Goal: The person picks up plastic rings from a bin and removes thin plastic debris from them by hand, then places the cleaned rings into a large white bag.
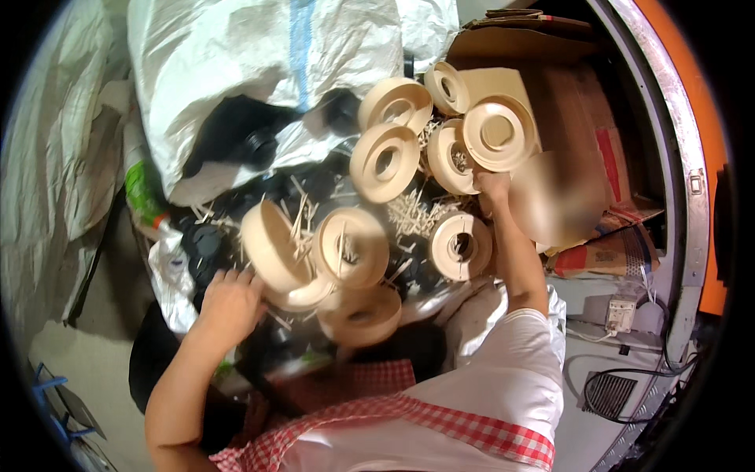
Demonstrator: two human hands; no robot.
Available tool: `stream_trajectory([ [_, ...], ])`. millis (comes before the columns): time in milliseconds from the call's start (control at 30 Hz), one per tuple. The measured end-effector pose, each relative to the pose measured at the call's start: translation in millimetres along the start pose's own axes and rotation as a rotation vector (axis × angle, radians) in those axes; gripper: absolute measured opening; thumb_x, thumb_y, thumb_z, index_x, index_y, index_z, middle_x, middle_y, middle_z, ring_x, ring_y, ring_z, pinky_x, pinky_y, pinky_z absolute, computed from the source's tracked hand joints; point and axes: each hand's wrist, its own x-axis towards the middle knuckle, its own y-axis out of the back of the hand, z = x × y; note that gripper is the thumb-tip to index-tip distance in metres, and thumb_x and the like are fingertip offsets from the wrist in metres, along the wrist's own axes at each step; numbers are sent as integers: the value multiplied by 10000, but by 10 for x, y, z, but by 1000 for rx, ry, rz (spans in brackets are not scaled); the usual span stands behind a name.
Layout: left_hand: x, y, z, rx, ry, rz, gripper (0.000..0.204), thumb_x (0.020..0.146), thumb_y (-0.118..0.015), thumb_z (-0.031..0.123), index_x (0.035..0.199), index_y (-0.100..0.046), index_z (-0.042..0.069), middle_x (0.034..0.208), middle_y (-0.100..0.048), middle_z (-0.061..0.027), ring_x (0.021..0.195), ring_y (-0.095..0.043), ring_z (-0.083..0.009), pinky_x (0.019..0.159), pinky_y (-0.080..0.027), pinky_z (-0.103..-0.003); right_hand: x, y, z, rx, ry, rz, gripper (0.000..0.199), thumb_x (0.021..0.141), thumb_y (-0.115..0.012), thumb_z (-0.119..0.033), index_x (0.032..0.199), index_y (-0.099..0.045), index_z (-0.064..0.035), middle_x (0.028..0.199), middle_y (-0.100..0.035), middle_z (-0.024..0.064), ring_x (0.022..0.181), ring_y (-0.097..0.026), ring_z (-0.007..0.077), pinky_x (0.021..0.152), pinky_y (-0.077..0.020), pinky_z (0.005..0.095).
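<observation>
My right hand (494, 187) reaches to the right side of the pile. Its fingers are closed at the lower rim of a round beige plastic part (515, 118) with a hole in its middle. My left hand (234, 300) rests at the near left of the pile with its fingers slightly apart, seemingly holding nothing. Close by it, a deep beige ring part (263, 244) stands tilted on its side. Another beige part (350, 248) leans beside that one, and a further one (362, 315) lies nearer me. Several similar parts, such as a flanged one (460, 245), lie around.
Thin beige plastic scraps (417, 214) and black plastic pieces (206, 240) are strewn under the parts. A white woven sack (228, 55) lies behind. An open cardboard box (570, 94) stands at the right, with a blurred beige disc (558, 197) before it. A cable (621, 374) hangs lower right.
</observation>
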Motion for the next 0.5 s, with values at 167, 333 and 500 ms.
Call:
stream_trajectory([
  [167,-28,51,6,-22,-4,100,439,694,-723,213,1045,-525,39,938,-606,-111,907,-594,-288,783,-445,-398,-756,-108,-1022,144,-132,-261,505,708,-720,-168,1128,-530,39,961,-630,165,866,-609,232,765,-483,304],
  [333,-135,148,-55,-50,9,113,395,727,-674,231,1044,-526,46,927,-637,-103,861,-627,-294,724,-471,-422,-1159,-66,-1248,-14,39,-307,291,824,-670,-258,968,-566,-27,733,-576,16,635,-523,98,551,-422,251],
  [500,-278,362,-23,-345,61,248,370,768,-647,276,1049,-559,52,921,-644,-128,853,-624,-320,755,-480,-428,-1922,351,-2247,427,-315,-212,268,904,-566,-283,973,-553,-24,799,-612,54,664,-601,126,581,-479,258],
])
